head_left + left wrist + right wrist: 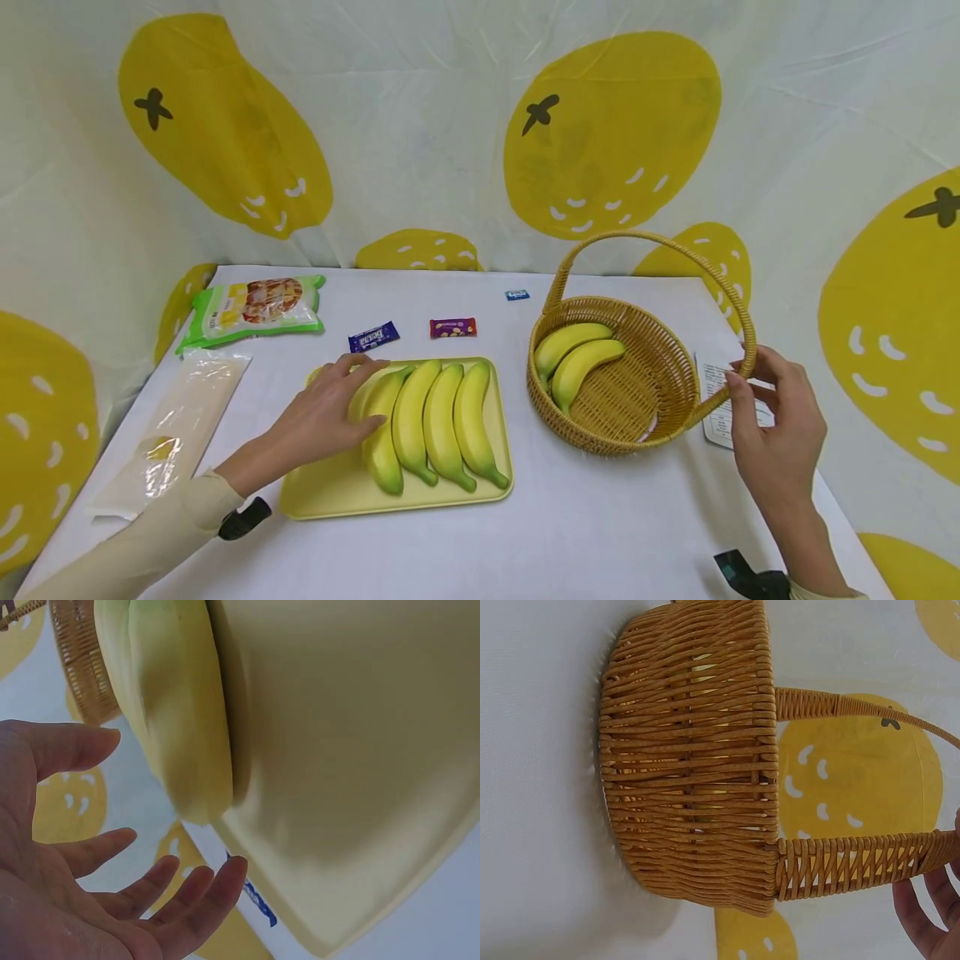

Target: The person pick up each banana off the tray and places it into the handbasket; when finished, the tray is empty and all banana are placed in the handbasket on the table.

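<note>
Over the left part of a yellow tray (pixel 322 496) hovers my left hand (pixel 326 412), its fingers spread and loosely bent beside the nearest banana (pixel 381 454). The left wrist view shows a gap between those fingers and the banana (pixel 184 712). Several bananas lie side by side on the tray. To the right stands a wicker basket (pixel 600 442) holding two bananas (pixel 581 367) against its left wall. My right hand (pixel 780 425) holds the basket's arched handle (pixel 738 317) on its right side, thumb in front; in the right wrist view only some fingers show at the handle (pixel 855 862).
Behind the tray lie a blue snack bar (pixel 373 337), a purple-red snack bar (pixel 453 327) and a small blue packet (pixel 517 294). A green food bag (pixel 255 312) and a clear pale packet (pixel 172 433) are at the left. A printed card (pixel 720 417) lies partly behind the basket.
</note>
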`<state>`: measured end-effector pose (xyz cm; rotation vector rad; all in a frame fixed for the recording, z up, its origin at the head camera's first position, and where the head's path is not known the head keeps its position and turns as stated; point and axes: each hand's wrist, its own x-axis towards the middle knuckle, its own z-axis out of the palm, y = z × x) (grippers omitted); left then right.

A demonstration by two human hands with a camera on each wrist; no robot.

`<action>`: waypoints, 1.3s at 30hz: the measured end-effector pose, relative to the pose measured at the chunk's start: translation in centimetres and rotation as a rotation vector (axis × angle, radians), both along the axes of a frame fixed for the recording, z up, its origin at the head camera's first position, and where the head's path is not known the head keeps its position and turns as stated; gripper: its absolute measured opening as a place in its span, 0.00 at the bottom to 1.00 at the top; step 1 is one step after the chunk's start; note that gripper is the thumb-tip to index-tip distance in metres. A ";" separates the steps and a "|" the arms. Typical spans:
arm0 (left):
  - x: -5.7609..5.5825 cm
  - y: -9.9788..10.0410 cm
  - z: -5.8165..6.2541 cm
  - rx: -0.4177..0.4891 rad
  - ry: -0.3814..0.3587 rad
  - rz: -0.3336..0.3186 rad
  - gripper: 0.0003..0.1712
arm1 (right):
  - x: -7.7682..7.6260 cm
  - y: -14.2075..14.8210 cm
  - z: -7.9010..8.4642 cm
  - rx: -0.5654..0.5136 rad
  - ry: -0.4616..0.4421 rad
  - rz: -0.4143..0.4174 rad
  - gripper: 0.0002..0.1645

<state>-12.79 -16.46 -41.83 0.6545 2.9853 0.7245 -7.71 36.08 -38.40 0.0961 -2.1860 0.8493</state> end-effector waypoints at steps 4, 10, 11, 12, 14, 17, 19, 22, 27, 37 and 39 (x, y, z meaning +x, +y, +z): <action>0.4 0.4 -0.8 -0.003 0.006 -0.022 0.42 | 0.0 0.0 0.0 0.005 -0.006 -0.001 0.28; 0.9 0.9 -1.8 -0.018 -0.009 -0.033 0.43 | 0.1 -0.1 0.1 0.007 -0.002 0.008 0.28; 0.9 0.9 -1.9 -0.016 -0.012 -0.030 0.43 | 0.1 -0.1 0.1 0.007 -0.001 0.008 0.28; 1.0 1.0 -2.0 -0.014 -0.014 -0.027 0.43 | 0.1 -0.1 0.1 0.008 -0.002 0.009 0.27; 1.0 1.1 -2.0 -0.010 -0.015 -0.019 0.43 | 0.1 0.0 0.0 0.013 -0.007 0.013 0.27; 1.1 1.1 -2.0 -0.008 -0.022 -0.003 0.43 | 0.1 0.2 0.0 0.023 -0.014 0.014 0.27; 1.1 1.0 -1.9 -0.009 -0.031 0.008 0.43 | 0.1 0.3 -0.1 0.025 -0.020 0.013 0.27; 1.1 0.9 -1.9 -0.006 -0.041 0.022 0.44 | 0.2 0.3 -0.1 0.025 -0.024 0.011 0.27; 0.9 0.6 -1.8 -0.017 -0.045 0.044 0.43 | 0.1 0.3 0.0 0.018 -0.026 0.022 0.27; 0.6 0.1 -2.0 -0.051 -0.043 0.074 0.44 | 0.1 0.2 0.0 0.013 -0.012 0.034 0.26; 0.6 0.0 -2.1 -0.051 -0.043 0.078 0.44 | 0.0 0.3 0.0 0.013 -0.006 0.039 0.26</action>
